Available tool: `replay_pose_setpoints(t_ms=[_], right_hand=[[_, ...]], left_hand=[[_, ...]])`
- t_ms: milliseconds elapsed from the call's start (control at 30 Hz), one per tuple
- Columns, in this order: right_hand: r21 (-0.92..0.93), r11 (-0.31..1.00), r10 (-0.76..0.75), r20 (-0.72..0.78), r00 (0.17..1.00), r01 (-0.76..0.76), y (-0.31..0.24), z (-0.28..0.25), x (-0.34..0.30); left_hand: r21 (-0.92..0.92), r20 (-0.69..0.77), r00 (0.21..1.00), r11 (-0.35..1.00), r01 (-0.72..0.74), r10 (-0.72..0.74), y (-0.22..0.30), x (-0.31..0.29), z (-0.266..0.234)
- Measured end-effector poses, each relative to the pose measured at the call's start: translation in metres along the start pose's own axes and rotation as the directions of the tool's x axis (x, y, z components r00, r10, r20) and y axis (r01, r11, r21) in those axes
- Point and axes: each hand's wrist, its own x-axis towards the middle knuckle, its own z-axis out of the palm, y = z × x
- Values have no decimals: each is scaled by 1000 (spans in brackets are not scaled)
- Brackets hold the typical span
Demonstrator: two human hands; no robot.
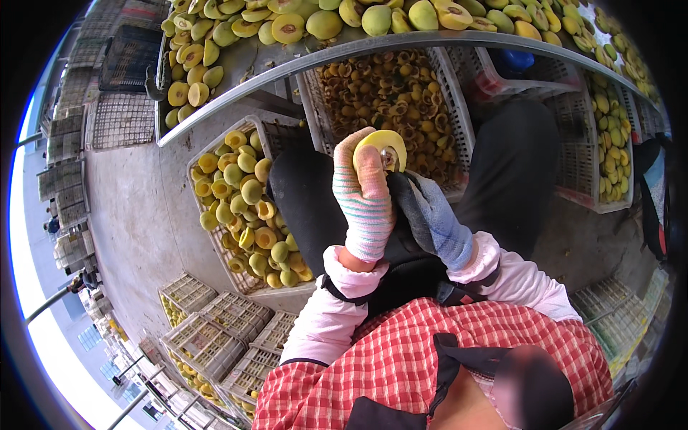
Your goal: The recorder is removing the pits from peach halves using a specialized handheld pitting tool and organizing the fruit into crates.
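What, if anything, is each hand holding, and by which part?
Left hand: a fruit half, by its left edge. Right hand: apparently a metal tool; grip hidden.

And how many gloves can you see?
2: a striped glove on your left hand and a blue-gray glove on your right hand; any others may be hidden.

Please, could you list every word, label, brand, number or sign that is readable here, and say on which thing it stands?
None can be read.
Held fruit half: no marking visible.
Gloved left hand and right hand: no lettering visible.
Fruit crate left of the person's legs: no lettering visible.
Far stacked crates: too small and blurred to tell.
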Motion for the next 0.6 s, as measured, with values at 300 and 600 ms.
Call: replay_pose_setpoints(t_ms=[300,600], right_hand=[[528,544,572,335,749,-652,-11,-16,-13],[-507,790,-353,82,932,344,39,-1,-23]], left_hand=[[100,124,986,990,98,-110,-6,-1,-9],[140,-20,969,960,-240,246,-1,-10,-6]])
